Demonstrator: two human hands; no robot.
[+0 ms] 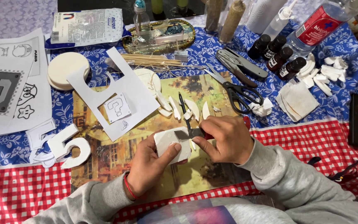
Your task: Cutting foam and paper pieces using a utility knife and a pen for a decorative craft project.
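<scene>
White foam block (pixel 171 145) sits pinched in the left hand (pixel 149 166), thumb over its front face, at the centre of the picture-print mat (pixel 104 157). Right hand (pixel 224 139) is closed around a craft knife (pixel 195 133), blade meeting the block's 1 o'clock corner. Judgement: shallow cuts, blade angled away from the thumb, block kept braced. Offcut slivers (pixel 183 108) lie at 12 o'clock, scissors (pixel 239 93) at 1, foam numeral (pixel 69 146) at 9.
</scene>
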